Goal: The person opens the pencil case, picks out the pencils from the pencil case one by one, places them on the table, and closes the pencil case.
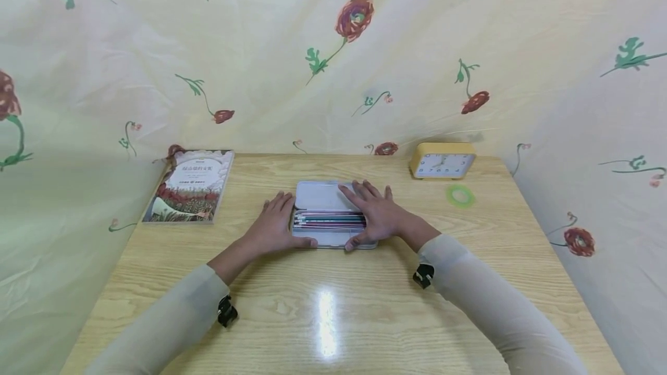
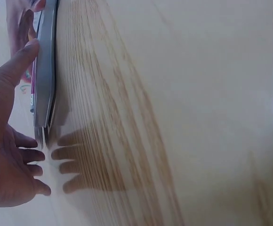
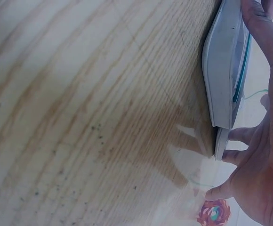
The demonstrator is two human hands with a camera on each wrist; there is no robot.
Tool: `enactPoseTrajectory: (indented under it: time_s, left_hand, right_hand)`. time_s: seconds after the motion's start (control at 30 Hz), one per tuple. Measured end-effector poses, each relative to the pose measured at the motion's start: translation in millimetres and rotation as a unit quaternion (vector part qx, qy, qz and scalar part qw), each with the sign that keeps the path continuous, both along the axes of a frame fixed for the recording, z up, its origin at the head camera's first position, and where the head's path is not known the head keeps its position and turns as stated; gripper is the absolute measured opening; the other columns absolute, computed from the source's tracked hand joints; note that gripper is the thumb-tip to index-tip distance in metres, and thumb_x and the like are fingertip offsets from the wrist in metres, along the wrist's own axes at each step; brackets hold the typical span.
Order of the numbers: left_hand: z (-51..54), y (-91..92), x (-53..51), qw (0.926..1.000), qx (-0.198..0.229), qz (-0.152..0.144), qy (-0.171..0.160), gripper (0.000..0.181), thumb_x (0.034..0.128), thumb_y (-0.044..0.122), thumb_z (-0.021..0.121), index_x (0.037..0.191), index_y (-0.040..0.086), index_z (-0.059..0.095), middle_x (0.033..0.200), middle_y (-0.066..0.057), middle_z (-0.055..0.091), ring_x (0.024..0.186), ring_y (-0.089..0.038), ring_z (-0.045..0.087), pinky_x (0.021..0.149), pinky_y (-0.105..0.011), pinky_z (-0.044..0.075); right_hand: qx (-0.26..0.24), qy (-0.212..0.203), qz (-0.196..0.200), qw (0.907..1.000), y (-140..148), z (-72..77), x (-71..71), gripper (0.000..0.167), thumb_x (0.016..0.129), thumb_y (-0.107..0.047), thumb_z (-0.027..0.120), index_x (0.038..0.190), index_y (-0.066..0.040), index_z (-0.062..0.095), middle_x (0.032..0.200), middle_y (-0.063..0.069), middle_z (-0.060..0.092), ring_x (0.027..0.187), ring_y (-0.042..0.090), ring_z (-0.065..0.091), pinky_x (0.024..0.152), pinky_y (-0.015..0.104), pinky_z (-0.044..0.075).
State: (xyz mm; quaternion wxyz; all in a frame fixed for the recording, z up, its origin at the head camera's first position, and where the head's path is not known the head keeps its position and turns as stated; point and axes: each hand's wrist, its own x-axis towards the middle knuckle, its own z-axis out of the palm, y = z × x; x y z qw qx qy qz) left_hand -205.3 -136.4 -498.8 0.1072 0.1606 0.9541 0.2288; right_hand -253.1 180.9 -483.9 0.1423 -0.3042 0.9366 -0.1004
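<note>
An open pencil case lies on the table with its pale lid folded back on the far side. Several pencils lie side by side inside it. My left hand is at the case's left end, its thumb on the near rim and its other fingers extended beyond the end. At the right end, my right hand spreads over the case, thumb at the near edge and fingers reaching over the lid. It hides part of the pencils. In the left wrist view, the case shows from its near side.
On the left of the table lies an illustrated book. A yellow alarm clock stands at the back right, with a green roll of tape in front of it. Flower-patterned cloth hangs behind the wooden table.
</note>
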Motion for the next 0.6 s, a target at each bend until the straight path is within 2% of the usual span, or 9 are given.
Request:
enactPoseTrajectory:
  time_s: [0.27,0.47,0.6]
  left_hand:
    - [-2.6,0.4,-0.3,0.9998,0.018,-0.003,-0.008,0.14,0.0785,0.083,0.082,0.175,0.002,0.022,0.181,-0.023,0.027,0.168,-0.042,0.028,0.13,-0.06,0.04]
    - [0.9,0.9,0.8,0.9999,0.005,-0.008,-0.013,0.139,0.0805,0.084,0.08,0.176,0.002,0.02,0.182,-0.022,0.026,0.167,-0.041,0.033,0.127,-0.059,0.045]
    - [2.1,1.2,0.7,0.9996,-0.018,-0.013,-0.016,0.14,0.0818,0.088,0.076,0.176,0.001,0.019,0.183,-0.022,0.023,0.169,-0.041,0.029,0.126,-0.06,0.046]
  right_hand:
    - [0.007,0.0,-0.002,1.0,-2,-0.6,-0.9,0.142,0.072,-0.091,0.08,0.18,-0.037,0.004,0.187,0.02,0.01,0.172,0.053,0.005,0.12,0.094,0.007]
    - [0.003,0.002,-0.008,1.0,-4,2.0,0.9,0.137,0.072,-0.091,0.08,0.179,-0.036,0.015,0.187,0.019,0.012,0.172,0.053,0.006,0.121,0.094,0.007]
    - [-0.022,0.033,-0.004,0.9992,-15,-0.3,5.6,0.119,0.08,-0.087,0.078,0.176,-0.033,0.031,0.183,0.016,0.025,0.169,0.05,0.022,0.121,0.093,0.014]
